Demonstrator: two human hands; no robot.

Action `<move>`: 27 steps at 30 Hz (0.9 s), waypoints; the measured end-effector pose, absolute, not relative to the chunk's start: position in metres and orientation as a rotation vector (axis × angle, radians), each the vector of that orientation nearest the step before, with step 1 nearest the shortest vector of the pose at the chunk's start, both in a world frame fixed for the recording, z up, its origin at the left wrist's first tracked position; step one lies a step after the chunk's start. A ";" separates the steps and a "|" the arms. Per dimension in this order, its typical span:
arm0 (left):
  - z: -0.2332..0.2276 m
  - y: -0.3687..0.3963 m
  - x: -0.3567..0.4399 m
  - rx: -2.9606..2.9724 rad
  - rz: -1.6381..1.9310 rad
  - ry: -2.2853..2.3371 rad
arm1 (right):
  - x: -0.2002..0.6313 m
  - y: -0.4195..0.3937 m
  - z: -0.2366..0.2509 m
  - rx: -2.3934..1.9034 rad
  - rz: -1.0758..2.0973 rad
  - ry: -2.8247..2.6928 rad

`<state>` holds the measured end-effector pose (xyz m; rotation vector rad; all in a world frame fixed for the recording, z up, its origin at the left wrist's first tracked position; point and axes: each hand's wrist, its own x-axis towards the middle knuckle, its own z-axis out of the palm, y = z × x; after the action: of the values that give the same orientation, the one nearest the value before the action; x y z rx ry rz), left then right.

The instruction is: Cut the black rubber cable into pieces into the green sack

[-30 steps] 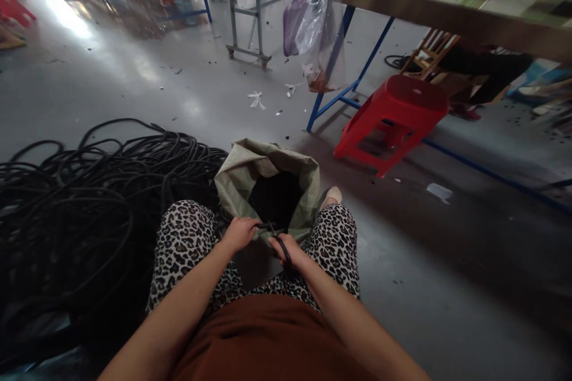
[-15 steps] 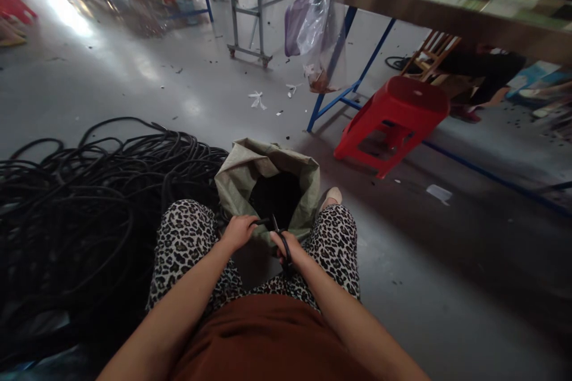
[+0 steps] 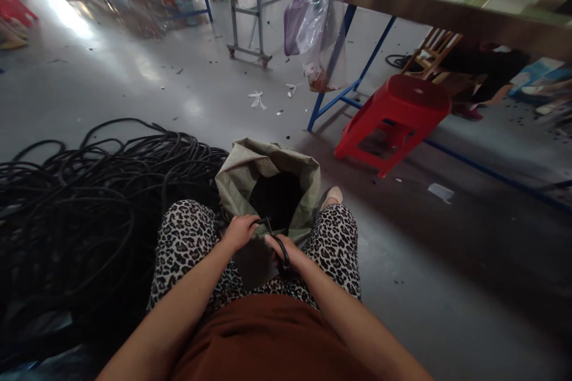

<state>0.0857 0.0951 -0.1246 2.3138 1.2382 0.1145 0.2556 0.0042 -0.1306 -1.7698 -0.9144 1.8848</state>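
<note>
Scissors (image 3: 273,233) tilted slightly since earlier, right hand (image 3: 281,248) gripping their handles, left hand (image 3: 240,231) closed on black cable (image 3: 258,221) over open sack (image 3: 268,181); cutting apparently ongoing.

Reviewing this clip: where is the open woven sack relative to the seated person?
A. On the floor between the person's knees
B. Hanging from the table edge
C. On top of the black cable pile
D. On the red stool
A. The woven sack stands open on the floor between the leopard-print knees, just beyond the left hand and the right hand; the red stool and black cable pile lie off to either side.
</note>
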 end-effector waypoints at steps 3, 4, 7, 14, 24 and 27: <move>-0.127 0.094 0.086 2.307 0.110 1.234 | 0.255 0.005 -0.135 -1.765 1.886 -0.910; -0.128 0.094 0.086 2.310 0.110 1.227 | 0.255 0.005 -0.136 -1.768 1.887 -0.908; -0.132 0.094 0.086 2.335 0.103 1.193 | 0.254 0.005 -0.135 -1.776 1.887 -0.901; -0.136 0.092 0.086 2.380 0.115 1.142 | 0.254 0.004 -0.143 -1.748 1.875 -0.868; -0.133 0.091 0.086 2.382 0.075 1.097 | 0.252 0.007 -0.137 -1.787 1.836 -0.899; -0.133 0.091 0.088 2.377 0.081 1.099 | 0.252 0.006 -0.131 -1.818 1.789 -0.886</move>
<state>0.0875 0.0910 -0.1325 2.3769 1.0990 0.0813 0.2515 0.0061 -0.1306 -1.8179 -0.8861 1.7887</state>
